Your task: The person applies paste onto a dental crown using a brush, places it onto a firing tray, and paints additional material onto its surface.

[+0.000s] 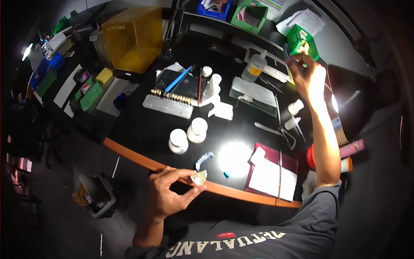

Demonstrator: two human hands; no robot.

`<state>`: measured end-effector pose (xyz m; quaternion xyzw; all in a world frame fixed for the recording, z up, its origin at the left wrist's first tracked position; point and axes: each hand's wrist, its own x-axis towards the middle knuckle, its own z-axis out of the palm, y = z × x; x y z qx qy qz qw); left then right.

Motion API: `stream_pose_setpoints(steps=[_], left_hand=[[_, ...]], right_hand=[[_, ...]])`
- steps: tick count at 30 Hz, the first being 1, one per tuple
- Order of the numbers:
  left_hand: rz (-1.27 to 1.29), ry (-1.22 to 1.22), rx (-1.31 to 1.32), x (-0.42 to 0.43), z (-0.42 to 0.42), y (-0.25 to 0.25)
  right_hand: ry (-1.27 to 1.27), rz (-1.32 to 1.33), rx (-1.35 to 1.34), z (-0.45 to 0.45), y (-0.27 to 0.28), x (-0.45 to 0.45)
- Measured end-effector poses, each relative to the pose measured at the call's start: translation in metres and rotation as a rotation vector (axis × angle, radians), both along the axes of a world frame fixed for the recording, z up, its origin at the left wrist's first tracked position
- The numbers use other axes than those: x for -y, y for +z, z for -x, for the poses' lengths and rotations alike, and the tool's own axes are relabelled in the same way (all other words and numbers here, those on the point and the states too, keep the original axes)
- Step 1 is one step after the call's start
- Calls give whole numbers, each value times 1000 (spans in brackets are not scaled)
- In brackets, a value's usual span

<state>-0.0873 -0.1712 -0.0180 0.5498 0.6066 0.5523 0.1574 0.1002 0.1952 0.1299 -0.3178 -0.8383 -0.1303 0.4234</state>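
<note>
My left hand (170, 192) is at the table's front edge. Its thumb and fingertips pinch a small off-white block with a ridged face (199, 177). Just beyond it on the table lies a blue-grey curved dental arch piece (204, 160), with a small blue piece (226, 175) to its right. My right hand (308, 75) is stretched far forward at the upper right, brightly lit, beside a green bin (301, 41). Its fingers are bent together; what they hold, if anything, I cannot make out.
Two white jars (178, 141) stand left of a bright light patch. A maroon folder with white paper (271, 175) lies at the front right. Farther back are a tooth shade guide (170, 98), a spray bottle (253, 67) and a yellow ANYCUBIC cover (131, 41).
</note>
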Motion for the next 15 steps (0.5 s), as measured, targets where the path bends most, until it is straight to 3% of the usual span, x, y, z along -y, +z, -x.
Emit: stream_pose_setpoints(steps=[3, 4, 7, 8, 9, 12, 14, 15], left_hand=[[6, 53, -47, -1, 13, 5], [-26, 70, -72, -1, 18, 5], [-24, 139, 6, 4, 32, 13], [-19, 148, -2, 8, 37, 17], [-18, 166, -12, 12, 44, 21], [-41, 210, -6, 23, 61, 43], [-34, 250, -16, 35, 70, 64], [-76, 258, -35, 40, 76, 72]], right_hand=[[-26, 45, 36, 64, 30, -33], [87, -69, 7, 84, 30, -64], [33, -67, 171, 137, 44, -95], [57, -115, 254, 145, 37, -147], [-96, 48, 330, 156, 39, -138], [-172, 293, 247, 174, 34, -138], [-256, 227, 223, 169, 33, -130], [-50, 176, 198, 158, 36, -122]])
